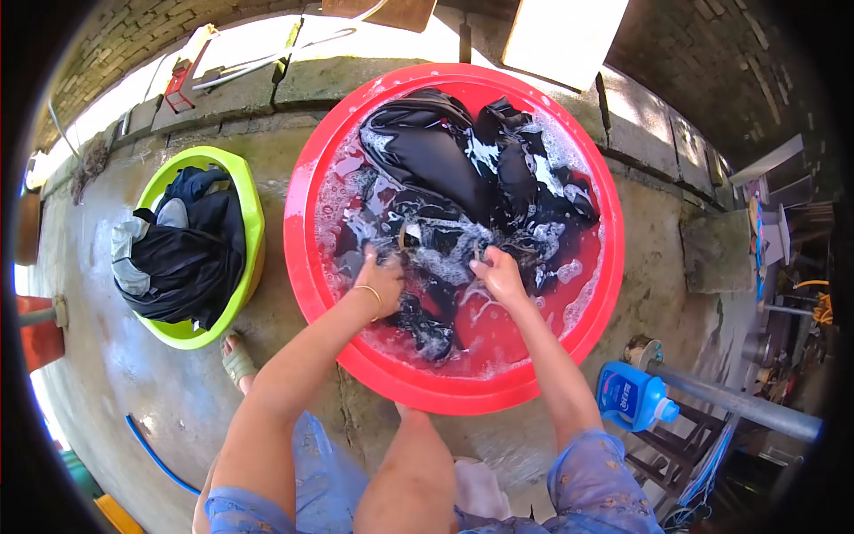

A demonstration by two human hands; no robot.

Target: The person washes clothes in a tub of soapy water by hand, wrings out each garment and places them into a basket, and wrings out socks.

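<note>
A wide red tub [302, 191] holds sudsy water and dark, wet clothes. Both my hands are over its near half, at a black garment [436, 222] that lies partly under water. My left hand [384, 283], with a gold bangle at its wrist, is closed on the garment's wet cloth; suds cover part of the fingers. To its right, my right hand [500, 271] pinches the same dark cloth between thumb and fingers. Between the hands the cloth is foamy and blurred. More black fabric [422, 329] floats just below my left hand.
Left of the tub stands a yellow-green basin [253, 209] heaped with dark clothes [191, 258]. A blue detergent bottle [627, 396] is at the tub's lower right, by a metal pipe [738, 400]. A blue hose [160, 458] lies on the concrete floor. A stone ledge [356, 80] runs behind.
</note>
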